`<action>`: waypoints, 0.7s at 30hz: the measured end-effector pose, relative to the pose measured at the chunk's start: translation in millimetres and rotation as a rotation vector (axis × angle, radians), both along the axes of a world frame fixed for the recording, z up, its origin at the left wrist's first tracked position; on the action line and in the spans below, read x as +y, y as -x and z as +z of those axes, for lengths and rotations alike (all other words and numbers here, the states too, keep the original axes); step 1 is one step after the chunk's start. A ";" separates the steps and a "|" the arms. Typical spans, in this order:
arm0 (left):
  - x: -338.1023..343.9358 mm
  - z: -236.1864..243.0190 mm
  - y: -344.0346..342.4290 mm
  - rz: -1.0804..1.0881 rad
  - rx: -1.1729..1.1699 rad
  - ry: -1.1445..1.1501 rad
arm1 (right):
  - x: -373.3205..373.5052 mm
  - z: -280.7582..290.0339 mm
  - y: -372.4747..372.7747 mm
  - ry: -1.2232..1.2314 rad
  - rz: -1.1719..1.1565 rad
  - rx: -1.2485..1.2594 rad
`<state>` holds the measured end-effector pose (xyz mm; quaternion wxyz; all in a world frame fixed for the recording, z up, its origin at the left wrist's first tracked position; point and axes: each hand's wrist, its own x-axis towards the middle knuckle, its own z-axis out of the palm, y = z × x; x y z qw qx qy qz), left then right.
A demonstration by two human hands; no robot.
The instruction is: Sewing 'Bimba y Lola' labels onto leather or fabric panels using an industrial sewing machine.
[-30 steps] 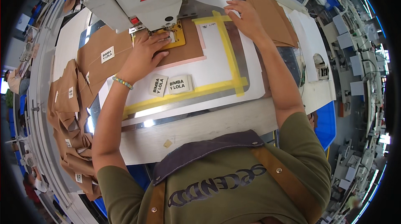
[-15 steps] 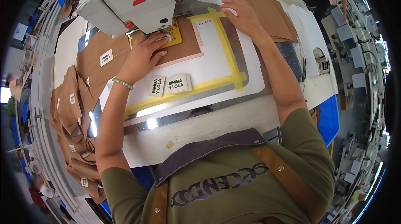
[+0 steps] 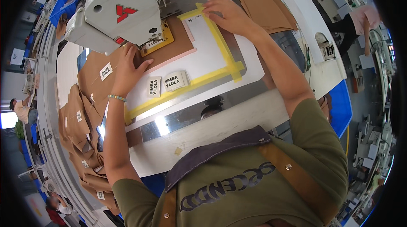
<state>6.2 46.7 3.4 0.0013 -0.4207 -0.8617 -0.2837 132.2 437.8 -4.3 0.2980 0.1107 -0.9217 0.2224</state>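
Under the head of a white sewing machine (image 3: 123, 9), a brown fabric piece (image 3: 180, 40) lies on a white template sheet (image 3: 212, 62) edged with yellow tape. A yellow clamp frame (image 3: 169, 36) sits on the fabric, with a printed white label (image 3: 153, 42) inside it. My left hand (image 3: 129, 65) rests at the fabric beside the frame, thumb spread and fingers slightly bent, holding nothing visible. At the sheet's far right corner, my right hand (image 3: 227, 15) lies with fingers stretched over the tape. Two small piles of white labels, a narrow one (image 3: 154, 86) and a wider one (image 3: 176, 80), lie nearer me.
Brown pieces with sewn labels (image 3: 78, 117) hang in a heap at the left. A stack of plain brown pieces (image 3: 263, 6) lies at the far right. Blue bins stand at the far left (image 3: 68, 4) and right (image 3: 341, 108). A person in pink (image 3: 364, 19) is beyond.
My left hand has drawn back from the yellow frame toward the left, uncovering the label in it. My right hand stays at the taped corner. The whole view has shifted slightly.
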 end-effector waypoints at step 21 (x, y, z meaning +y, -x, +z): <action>-13.3 -14.4 6.3 -0.026 -0.104 -0.155 | 64.4 98.3 -134.5 0.017 -0.314 -0.178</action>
